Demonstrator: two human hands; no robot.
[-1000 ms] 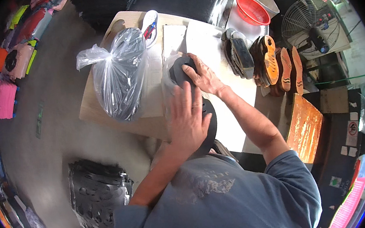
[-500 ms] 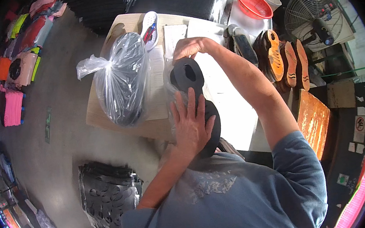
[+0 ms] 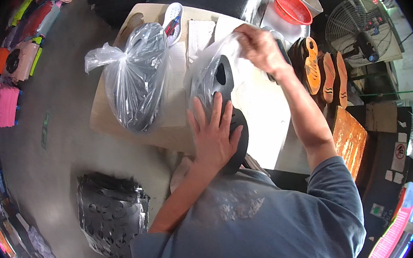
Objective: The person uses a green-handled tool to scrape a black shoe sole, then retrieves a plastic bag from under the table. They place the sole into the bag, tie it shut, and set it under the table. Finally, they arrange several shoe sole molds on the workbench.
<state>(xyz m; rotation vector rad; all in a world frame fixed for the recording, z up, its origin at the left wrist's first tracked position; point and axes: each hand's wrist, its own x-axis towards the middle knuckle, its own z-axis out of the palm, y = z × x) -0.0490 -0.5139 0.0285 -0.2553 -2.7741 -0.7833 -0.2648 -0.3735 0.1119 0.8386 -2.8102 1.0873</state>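
A stack of black foam insole-shaped pieces (image 3: pixel 239 150) lies at the table's near edge, close to my body. My left hand (image 3: pixel 214 140) presses on it with fingers spread. The far end of the stack, with an oval hole in the top piece, sits partly inside a clear plastic bag (image 3: pixel 202 74). Beyond it, my right hand (image 3: pixel 262 49) is closed on the bag's edge, pulling the film out to the right. A tied clear bag (image 3: pixel 137 81) full of dark pieces stands to the left.
A white insole-shaped tray (image 3: pixel 174 17) with pens lies on the wooden table (image 3: pixel 168 140), beside papers (image 3: pixel 201 37). Orange insoles (image 3: pixel 313 66) stand at right, near a red basin (image 3: pixel 293 7) and a fan (image 3: pixel 356 30). Black perforated sheets (image 3: pixel 112 212) lie low on the left.
My right hand has moved right from the far end of the stack, stretching the bag film with it. The film now covers more of the stack's far end. My left hand stays on the stack.
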